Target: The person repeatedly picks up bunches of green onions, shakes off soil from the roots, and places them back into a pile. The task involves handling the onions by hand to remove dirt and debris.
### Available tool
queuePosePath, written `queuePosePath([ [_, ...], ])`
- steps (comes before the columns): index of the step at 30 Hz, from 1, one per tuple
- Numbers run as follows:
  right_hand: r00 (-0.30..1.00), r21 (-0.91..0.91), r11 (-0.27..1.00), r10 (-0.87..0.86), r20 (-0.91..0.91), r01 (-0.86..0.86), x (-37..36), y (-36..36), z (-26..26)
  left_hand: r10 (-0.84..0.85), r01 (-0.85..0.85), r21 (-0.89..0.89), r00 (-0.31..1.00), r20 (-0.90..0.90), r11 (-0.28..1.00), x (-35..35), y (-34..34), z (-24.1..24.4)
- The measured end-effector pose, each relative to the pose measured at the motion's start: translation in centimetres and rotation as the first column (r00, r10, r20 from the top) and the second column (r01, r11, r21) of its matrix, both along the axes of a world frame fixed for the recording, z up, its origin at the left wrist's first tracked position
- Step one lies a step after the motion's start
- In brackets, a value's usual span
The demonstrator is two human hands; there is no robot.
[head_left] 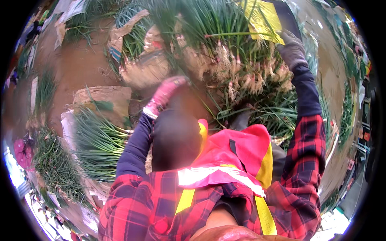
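My right hand point(291, 49), in a grey glove, grips the lower corner of a crumpled yellow sheet point(262, 18) at the top right. The sheet lies over a large heap of spring onions point(217, 21), whose pale, stringy roots point(224, 61) face me. One loose spring onion point(229, 34) lies crosswise over the heap. My left hand point(170, 87) wears a pink glove and is blurred, above my knee and left of the root ends. Its fingertips are too smeared to show whether they hold anything.
A neat bundle of spring onions point(101, 144) lies at my left by brown paper point(104, 96). Another bundle point(134, 39) is partly wrapped in paper. Loose green leaves point(271, 111) lie beneath the heap by my right leg. Brown ground point(81, 57) shows at the left.
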State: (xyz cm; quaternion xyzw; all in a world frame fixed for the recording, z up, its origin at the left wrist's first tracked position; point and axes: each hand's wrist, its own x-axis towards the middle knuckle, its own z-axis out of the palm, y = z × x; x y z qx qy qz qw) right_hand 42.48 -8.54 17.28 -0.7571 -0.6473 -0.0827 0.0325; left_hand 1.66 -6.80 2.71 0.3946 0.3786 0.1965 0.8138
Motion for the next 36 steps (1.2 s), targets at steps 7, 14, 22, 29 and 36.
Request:
queuePosePath([
  [7, 0.951, -0.388, 0.873, -0.227, 0.21, 0.295, -2.4, 8.2, -10.9, -0.102, 0.09, 0.117, 0.989, 0.107, 0.989, 0.9, 0.9, -1.0],
  [14, 0.902, -0.013, 0.987, 0.141, -0.408, -0.161, -12.9, 0.3, -18.5, 0.11, -0.088, -0.265, 0.991, 0.07, 0.96, 0.1, 2.1, -5.3],
  [22, 0.461, 0.089, 0.932, -0.09, -0.883, 0.352, -7.1, 0.3, -14.0, 0.009, -0.021, -0.223, 0.999, -0.051, 0.975, -1.6, 3.4, -1.1],
  [29, -0.278, -0.388, 0.671, -0.271, -0.922, 0.632, 10.6, -2.9, -12.6, 0.135, -0.135, 0.001, 0.989, 0.054, 0.991, 1.8, 8.8, 2.0],
  [36, -0.41, -0.118, 0.746, 0.22, -0.885, 0.656, 7.4, 4.4, -14.5, 0.028, -0.009, -0.161, 0.993, 0.118, 0.987, 1.8, 6.9, -0.9],
])
